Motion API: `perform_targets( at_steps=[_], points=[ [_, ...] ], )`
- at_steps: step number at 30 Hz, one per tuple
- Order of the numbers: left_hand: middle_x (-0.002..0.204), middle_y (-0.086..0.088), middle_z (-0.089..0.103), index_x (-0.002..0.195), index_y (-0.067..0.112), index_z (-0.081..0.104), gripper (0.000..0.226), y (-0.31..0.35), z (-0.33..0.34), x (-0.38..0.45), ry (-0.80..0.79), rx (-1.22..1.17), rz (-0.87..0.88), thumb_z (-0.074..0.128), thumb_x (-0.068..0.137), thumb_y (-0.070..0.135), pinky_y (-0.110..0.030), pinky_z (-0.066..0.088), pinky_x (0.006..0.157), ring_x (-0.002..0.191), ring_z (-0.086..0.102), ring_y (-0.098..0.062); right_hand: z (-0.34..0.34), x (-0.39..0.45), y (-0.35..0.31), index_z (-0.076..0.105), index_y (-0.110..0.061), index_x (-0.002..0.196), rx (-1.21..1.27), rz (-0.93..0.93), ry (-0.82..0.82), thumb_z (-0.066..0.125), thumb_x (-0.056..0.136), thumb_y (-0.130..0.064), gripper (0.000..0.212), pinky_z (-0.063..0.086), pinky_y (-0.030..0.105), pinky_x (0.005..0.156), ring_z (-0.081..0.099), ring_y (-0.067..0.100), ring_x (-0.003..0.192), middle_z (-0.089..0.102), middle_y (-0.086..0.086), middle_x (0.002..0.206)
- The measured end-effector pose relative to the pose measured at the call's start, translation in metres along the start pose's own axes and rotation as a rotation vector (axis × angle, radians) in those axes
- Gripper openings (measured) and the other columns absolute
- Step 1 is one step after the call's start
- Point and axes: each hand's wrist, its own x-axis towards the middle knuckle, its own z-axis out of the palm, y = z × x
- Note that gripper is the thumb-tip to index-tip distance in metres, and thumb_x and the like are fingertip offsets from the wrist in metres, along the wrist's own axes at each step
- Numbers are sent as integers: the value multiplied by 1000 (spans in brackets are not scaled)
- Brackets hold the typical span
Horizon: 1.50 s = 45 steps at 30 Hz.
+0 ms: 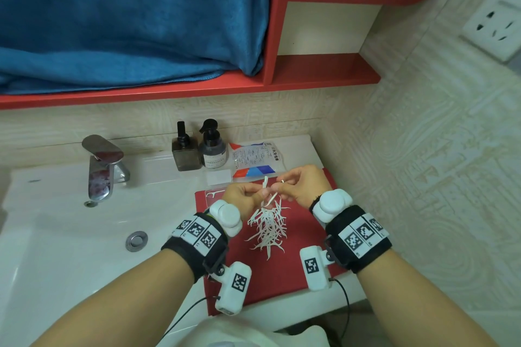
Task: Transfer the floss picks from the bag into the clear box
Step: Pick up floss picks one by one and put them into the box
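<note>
Red mat [298,267] under floss picks [267,229], both hands [242,196] [306,186] just above pinching several

Chrome faucet [103,166] sat at sink [56,234] back edge, drain plug [136,240] in basin. Two dark bottles [197,149] side by side against wall. Blue towel [127,17] on red shelf [310,76]. Wall socket [499,22] at right.

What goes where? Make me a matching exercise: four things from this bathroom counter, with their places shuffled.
Things:
1. chrome faucet
2. printed plastic floss bag
3. pile of white floss picks
4. folded blue towel

Places:
A. on the red shelf
B. on the red mat, between the wrists
C. behind the hands, beside the dark bottles
D. at the white sink's back edge

Pairs: 1-D, 2-C, 3-B, 4-A
</note>
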Motion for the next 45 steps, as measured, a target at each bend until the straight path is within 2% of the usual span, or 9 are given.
perform_targets(
  at_steps=[3,8,12,17,22,34,39,42,45],
  points=[
    [60,12,70,95,-1,71,14,9,4,0,-73,73,73,61,90,8,-9,48,58,59,66,1,-7,-3,-2,72,-13,89,21,20,18,85,74,-22,21,54,22,55,69,11,53,72,5,63],
    [66,6,72,98,-4,72,18,17,4,-2,-172,133,100,61,91,9,-14,52,68,68,70,-6,-13,-10,-3,73,-11,88,163,8,16,86,71,-20,24,58,31,62,73,27,66,75,9,70],
    [67,9,72,93,1,72,13,20,4,-2,-245,182,123,62,90,8,-21,55,73,68,70,-6,-12,-14,-8,74,-6,90,182,-33,24,88,68,-21,30,55,27,57,69,20,57,73,8,66],
    [75,2,74,101,-6,69,17,25,6,-7,-264,82,103,62,89,5,-18,54,70,71,72,-11,-14,-21,-11,76,-10,85,196,-72,58,90,63,-25,29,52,23,54,66,14,52,72,4,64],
    [82,-8,75,95,1,71,11,29,7,-11,-245,-88,46,63,88,5,-26,57,73,75,73,-20,-13,-21,-16,77,-14,81,206,-177,95,89,64,-25,24,58,29,62,71,19,64,75,7,73],
    [82,-11,73,91,1,71,12,31,-2,-12,-226,-103,-8,62,89,8,-34,59,76,71,71,-21,-4,-19,-19,78,-16,88,192,-272,110,85,73,-19,16,60,32,76,73,20,78,76,2,80],
    [78,-14,71,95,-7,68,15,30,-1,-11,-134,-73,-62,61,90,5,-27,60,67,64,69,-18,-4,-16,-9,73,-18,94,37,-226,130,66,91,-23,10,57,30,65,67,12,69,71,-5,78],
    [80,-16,72,93,-6,68,12,26,-4,-5,-77,-93,-122,62,90,4,-32,60,72,67,70,-23,-6,-12,9,69,-18,103,-283,-95,122,66,89,-21,15,53,29,75,64,13,79,66,-8,87],
    [79,-14,73,97,-4,69,14,21,-8,-1,-42,-69,-157,62,90,6,-32,60,71,67,71,-21,2,-16,27,63,-22,119,-512,-82,-2,78,77,-34,46,51,33,90,57,16,97,56,0,110]
  ],
)
